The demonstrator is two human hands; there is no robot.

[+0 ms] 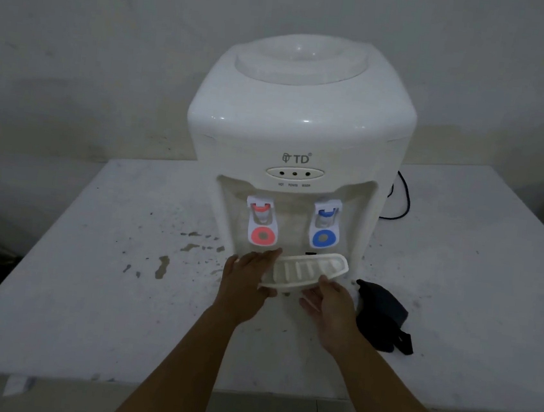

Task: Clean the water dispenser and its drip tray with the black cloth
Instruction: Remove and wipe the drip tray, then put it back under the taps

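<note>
A white water dispenser point(301, 121) stands on a white table point(87, 287), with a red tap point(263, 225) and a blue tap point(326, 228) in its recess. The white drip tray point(307, 270) is off the dispenser and tilted, held in front of the base. My left hand point(245, 283) grips its left end. My right hand point(329, 304) holds its front edge from below. The black cloth point(383, 315) lies crumpled on the table, just right of my right hand, untouched.
Dark stains and chipped patches point(163, 265) mark the table left of the dispenser. A black power cord point(402, 199) runs behind the dispenser at the right. A pale wall stands close behind. The table's front edge is near my forearms.
</note>
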